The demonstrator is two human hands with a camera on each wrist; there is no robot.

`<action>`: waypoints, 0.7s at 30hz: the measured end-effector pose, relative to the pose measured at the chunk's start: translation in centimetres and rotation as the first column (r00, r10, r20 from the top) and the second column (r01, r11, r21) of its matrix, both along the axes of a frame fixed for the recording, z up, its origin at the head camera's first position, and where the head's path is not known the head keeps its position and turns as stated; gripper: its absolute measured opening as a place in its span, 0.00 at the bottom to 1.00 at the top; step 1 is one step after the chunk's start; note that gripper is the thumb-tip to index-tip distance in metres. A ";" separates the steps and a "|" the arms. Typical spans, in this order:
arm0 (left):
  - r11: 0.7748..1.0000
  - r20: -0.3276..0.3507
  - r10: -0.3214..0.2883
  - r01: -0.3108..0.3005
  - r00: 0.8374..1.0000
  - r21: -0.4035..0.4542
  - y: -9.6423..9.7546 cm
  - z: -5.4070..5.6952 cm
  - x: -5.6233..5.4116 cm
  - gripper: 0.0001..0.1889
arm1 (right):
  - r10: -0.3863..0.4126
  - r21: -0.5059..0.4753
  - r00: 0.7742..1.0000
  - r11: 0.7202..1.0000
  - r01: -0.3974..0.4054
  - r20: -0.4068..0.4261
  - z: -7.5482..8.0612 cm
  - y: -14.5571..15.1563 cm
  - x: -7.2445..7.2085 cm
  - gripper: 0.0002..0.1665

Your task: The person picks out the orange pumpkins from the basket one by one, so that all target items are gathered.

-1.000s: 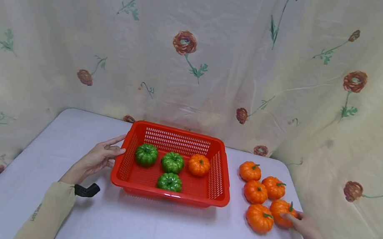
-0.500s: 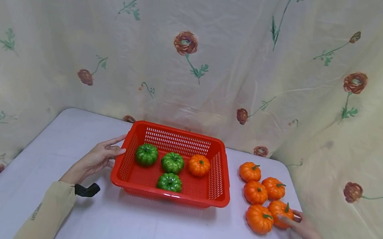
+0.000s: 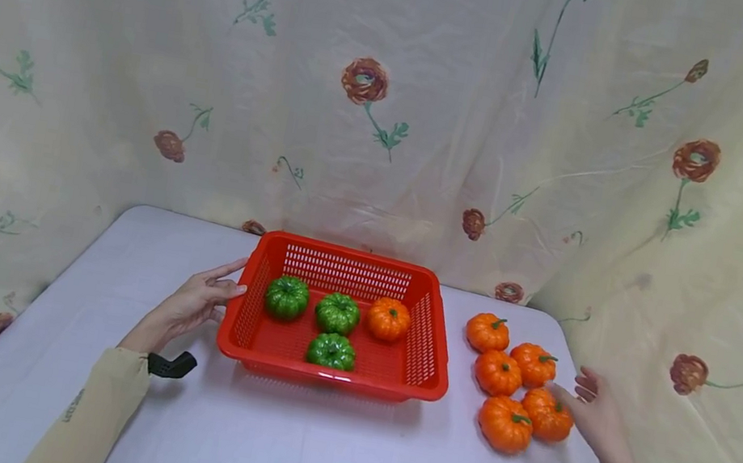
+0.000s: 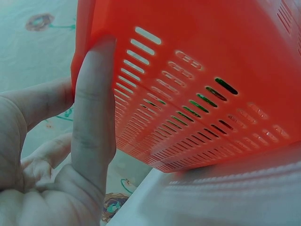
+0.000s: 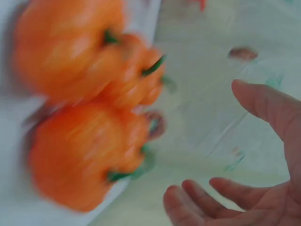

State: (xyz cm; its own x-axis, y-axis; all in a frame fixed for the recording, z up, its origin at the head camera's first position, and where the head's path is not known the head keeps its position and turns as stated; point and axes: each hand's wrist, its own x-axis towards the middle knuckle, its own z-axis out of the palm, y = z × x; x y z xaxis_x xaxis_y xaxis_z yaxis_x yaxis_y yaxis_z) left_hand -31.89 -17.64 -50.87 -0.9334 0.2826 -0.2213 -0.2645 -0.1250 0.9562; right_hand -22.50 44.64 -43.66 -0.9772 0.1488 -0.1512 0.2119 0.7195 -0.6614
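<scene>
A red plastic basket (image 3: 325, 375) holds several green pumpkins (image 3: 286, 298) and one orange pumpkin (image 3: 389, 320). My left hand (image 3: 193, 306) pinches the rim at its left side; in the left wrist view a finger (image 4: 91, 103) lies along the slotted outer wall. On the right, several orange pumpkins sit bunched on the table. The right hand (image 3: 595, 416) is just above and right of the rightmost pumpkin (image 3: 547, 415), with spread fingers and nothing held. In the right wrist view the hand (image 5: 254, 188) stands apart from the blurred pumpkins (image 5: 75, 155).
The white table (image 3: 305, 450) ends at a floral curtain (image 3: 365, 181) behind and at both sides. Another orange pumpkin (image 3: 505, 424) lies left of the one nearest my right hand. A black wrist camera (image 3: 172, 364) is strapped below each hand.
My right hand has let go of the rightmost pumpkin and lifted up and away from it. That pumpkin now sits slightly closer to its neighbours. The left hand and basket have stayed put.
</scene>
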 end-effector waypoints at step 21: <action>0.999 -0.014 -0.019 0.019 1.000 0.039 -0.1 0.0 0.0 0.36 | 0.413 0.011 0.909 0.911 -0.413 -0.051 5.9 -15.0 -7.6 0.45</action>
